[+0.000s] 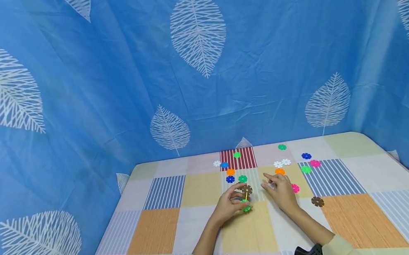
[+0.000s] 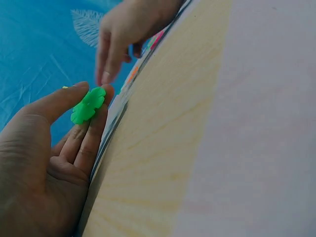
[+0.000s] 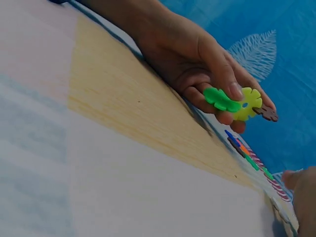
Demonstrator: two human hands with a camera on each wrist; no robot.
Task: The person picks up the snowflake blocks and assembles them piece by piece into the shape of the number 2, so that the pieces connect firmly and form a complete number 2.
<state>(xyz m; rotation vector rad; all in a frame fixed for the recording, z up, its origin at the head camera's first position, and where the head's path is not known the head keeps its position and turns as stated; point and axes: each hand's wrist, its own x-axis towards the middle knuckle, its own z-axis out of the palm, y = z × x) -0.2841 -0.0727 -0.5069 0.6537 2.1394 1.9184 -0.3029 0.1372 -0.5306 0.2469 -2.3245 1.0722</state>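
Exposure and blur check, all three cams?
Head: brightest, pale sheen on the blue curtain toward the right; left wrist: dim, tablecloth pattern looks soft; right wrist: also dim, but the held green piece keeps a readable notched outline.

A curtained-off nook, homely in its fabrics, though whether it stands in a house or a studio cannot be told. Glossy blue cloth curtains (image 1: 267, 46) printed with large white skeleton leaves (image 1: 198, 32) hang beyond the far edge and along the left and right edges of a table (image 1: 247, 233) with rounded far corners, covered in pastel, striped, orange and red patchwork-print cloth. Small, bright, flower-shaped plastic discs (image 1: 306, 169) scattered toward its far edge suggest a play space.
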